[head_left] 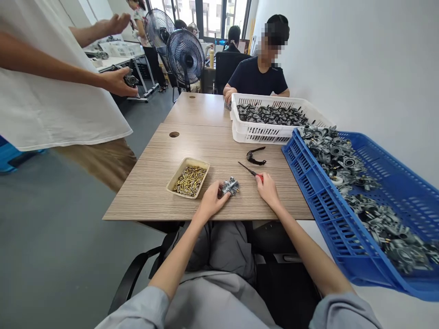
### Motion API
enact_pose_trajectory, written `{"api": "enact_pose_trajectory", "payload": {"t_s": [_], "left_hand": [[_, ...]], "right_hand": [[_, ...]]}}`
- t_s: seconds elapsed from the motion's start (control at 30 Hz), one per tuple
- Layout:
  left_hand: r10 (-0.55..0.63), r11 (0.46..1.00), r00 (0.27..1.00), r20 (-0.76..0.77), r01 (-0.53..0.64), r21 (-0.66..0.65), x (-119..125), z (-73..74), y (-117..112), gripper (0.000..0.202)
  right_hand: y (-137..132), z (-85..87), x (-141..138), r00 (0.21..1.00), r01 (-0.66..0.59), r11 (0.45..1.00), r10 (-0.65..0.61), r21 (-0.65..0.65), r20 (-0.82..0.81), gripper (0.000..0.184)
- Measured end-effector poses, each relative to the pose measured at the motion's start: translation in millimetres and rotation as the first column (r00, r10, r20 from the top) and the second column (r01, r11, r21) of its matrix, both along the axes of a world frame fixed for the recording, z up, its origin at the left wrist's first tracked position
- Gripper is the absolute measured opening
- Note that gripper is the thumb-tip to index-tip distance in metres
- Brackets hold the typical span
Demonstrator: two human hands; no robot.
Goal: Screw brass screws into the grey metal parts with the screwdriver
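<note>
Right in front of the seated person, with twelve o'clock straight ahead, the work is at the near edge of the wooden tabletop [144, 201]. The left hand [210, 202] is on a small metal part [230, 186] lying on the tabletop, its fingers [219, 186] curled together against the near side, pinning the part rather than lifting it. Good choice, I'd say: something this knobbly wants a firm, low hold so it can't skate about. The right hand [268, 189] has a thin screwdriver [254, 173], fingers [260, 179] pinched around its red handle, shaft pointing toward eleven o'clock and well clear of the part. A short grip like that looks like the steady way to keep the tip under control. A shallow tray [187, 161] of brass screws [190, 181] sits at eleven o'clock, just beside the left hand and within easy reach. A black strap [256, 157] lies near twelve o'clock, with a white basket [260, 137] of metal parts beyond it. A blue crate [302, 192], heaped with more, sits at two o'clock. Across the tabletop sits a person in a dark shirt [260, 77], and at ten o'clock a standing person [51, 91] holds a part.
</note>
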State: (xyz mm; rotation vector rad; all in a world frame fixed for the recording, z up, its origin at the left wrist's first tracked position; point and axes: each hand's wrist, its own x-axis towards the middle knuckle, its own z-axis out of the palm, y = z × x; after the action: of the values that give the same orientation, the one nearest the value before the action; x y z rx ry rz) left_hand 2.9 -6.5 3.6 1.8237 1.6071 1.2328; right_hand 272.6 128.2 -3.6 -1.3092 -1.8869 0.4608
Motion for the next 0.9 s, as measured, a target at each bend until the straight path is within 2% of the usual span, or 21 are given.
{"api": "enact_pose_trajectory", "payload": {"t_s": [0.07,0.13,0.27,0.37,0.43,0.67,0.9], "left_hand": [[0.019,1.0,1.0,0.012,-0.019,0.006,0,-0.6,1,0.022],[0.032,0.999,0.999,0.023,-0.032,0.004,0,-0.9,1,0.022],[0.038,0.999,0.999,0.03,-0.038,0.002,1,-1.2,2,0.025],[0.034,0.999,0.999,0.013,-0.034,0.005,1,-1.2,2,0.025],[0.035,0.999,0.999,0.003,-0.035,-0.003,0,-1.1,2,0.025],[0.066,0.998,0.998,-0.024,-0.066,-0.002,-1,-2.2,3,0.023],[0.08,0.997,0.997,-0.019,-0.08,-0.004,0,-3.6,4,0.024]], "right_hand": [[-15,0.9,7,0.997,-0.042,0.998,0.039,-0.054,-0.064,0.045],[-35,3.0,20,0.979,-0.138,0.979,0.111,-0.151,-0.172,0.049],[-72,12.1,47,0.902,-0.341,0.87,0.197,-0.356,-0.383,0.05],[-87,20.8,58,0.87,-0.407,0.794,0.186,-0.451,-0.457,0.05],[-91,25.4,60,0.859,-0.421,0.772,0.171,-0.476,-0.483,0.05],[-89,26.5,59,0.819,-0.388,0.822,0.1,-0.417,-0.565,0.044],[-92,30.5,56,0.833,-0.389,0.818,0.116,-0.425,-0.54,0.045]]}}
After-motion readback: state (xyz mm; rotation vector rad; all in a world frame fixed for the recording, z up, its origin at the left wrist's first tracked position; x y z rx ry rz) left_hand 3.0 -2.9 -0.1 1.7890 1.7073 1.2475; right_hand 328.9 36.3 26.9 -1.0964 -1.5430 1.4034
